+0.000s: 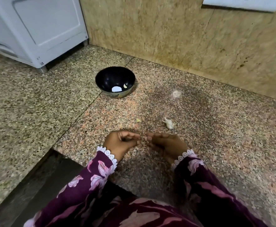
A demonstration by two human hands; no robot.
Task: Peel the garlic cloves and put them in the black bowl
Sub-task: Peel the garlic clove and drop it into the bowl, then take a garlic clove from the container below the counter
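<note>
- Head view: left hand (120,143) and right hand (164,144) meet fingertip to fingertip above the near part of the worktop (36,99), fingers curled inward.
- They appear to pinch a small garlic clove (143,138) between them; it is mostly hidden and blurred.
- Such a clove is likely light and firm, its papery skin thin and brittle; best pinched at one end while the other hand strips skin.
- One pale peeled clove (125,86) lies inside the black bowl (104,76), toward the worktop's far edge by the wall.
- A whitish garlic piece (168,123), skin or unpeeled cloves, lies just beyond the right hand.
</note>
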